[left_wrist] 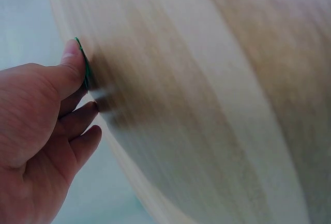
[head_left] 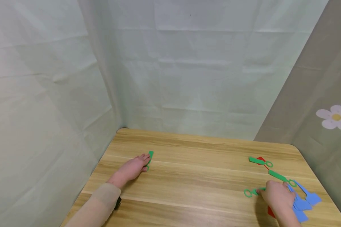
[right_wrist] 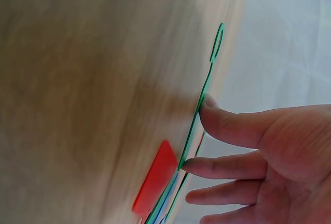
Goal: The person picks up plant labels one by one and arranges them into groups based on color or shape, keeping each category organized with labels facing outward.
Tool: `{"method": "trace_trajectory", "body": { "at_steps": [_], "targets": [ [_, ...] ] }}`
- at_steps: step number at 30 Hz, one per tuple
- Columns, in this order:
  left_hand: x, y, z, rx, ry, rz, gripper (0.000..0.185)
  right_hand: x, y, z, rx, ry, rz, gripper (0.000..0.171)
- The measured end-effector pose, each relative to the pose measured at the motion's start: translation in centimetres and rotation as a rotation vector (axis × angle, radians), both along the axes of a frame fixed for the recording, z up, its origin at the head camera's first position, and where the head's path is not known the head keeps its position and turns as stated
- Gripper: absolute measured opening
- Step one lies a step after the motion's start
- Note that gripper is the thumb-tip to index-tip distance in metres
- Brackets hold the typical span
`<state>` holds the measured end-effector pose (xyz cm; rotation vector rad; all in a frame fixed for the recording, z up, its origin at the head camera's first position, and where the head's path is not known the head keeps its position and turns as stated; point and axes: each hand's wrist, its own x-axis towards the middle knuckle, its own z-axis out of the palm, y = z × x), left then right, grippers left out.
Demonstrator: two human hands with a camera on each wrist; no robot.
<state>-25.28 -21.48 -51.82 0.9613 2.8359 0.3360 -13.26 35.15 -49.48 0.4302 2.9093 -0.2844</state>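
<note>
At the left part of the wooden table, my left hand (head_left: pixel 134 166) rests over a green strip with a ring at one end (head_left: pixel 151 154). Its thumb touches the strip's edge (left_wrist: pixel 86 71) in the left wrist view, while the index finger is mostly hidden. On the right, my right hand (head_left: pixel 279 196) reaches over another ringed green strip (head_left: pixel 248 193). Thumb and index finger, fairly straight and spread apart, touch this strip (right_wrist: pixel 194 125) in the right wrist view. Part of a red piece (right_wrist: pixel 156 180) lies beside that hand.
Two more ringed green strips (head_left: pixel 278 175) lie beyond my right hand, one overlapping a red piece (head_left: pixel 260 158). Several blue pieces with narrow stems (head_left: pixel 302 204) overlap near the table's (head_left: pixel 199 176) right edge. Pale cloth (head_left: pixel 187 78) hangs behind and at both sides.
</note>
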Motion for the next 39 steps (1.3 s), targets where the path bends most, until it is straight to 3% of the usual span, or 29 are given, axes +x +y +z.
{"method": "trace_trajectory", "body": {
  "at_steps": [8, 17, 29, 39],
  "targets": [
    [-0.1, 0.0, 0.0, 0.001, 0.0, -0.008, 0.057, -0.2, 0.8, -0.1, -0.035, -0.037, -0.018, 0.072],
    [-0.1, 0.1, 0.2, -0.004, 0.005, -0.015, 0.056, -0.2, 1.8, -0.4, -0.077, -0.087, -0.035, 0.074],
    [-0.3, 0.1, 0.1, -0.035, -0.005, -0.009, 0.059, -0.6, 2.3, -0.8, -0.14, -0.077, -0.029, 0.07],
    [-0.6, 0.0, -0.2, -0.026, -0.005, -0.02, 0.057, -0.7, 3.2, -1.0, -0.15, -0.054, 0.0, 0.08]
  ]
}}
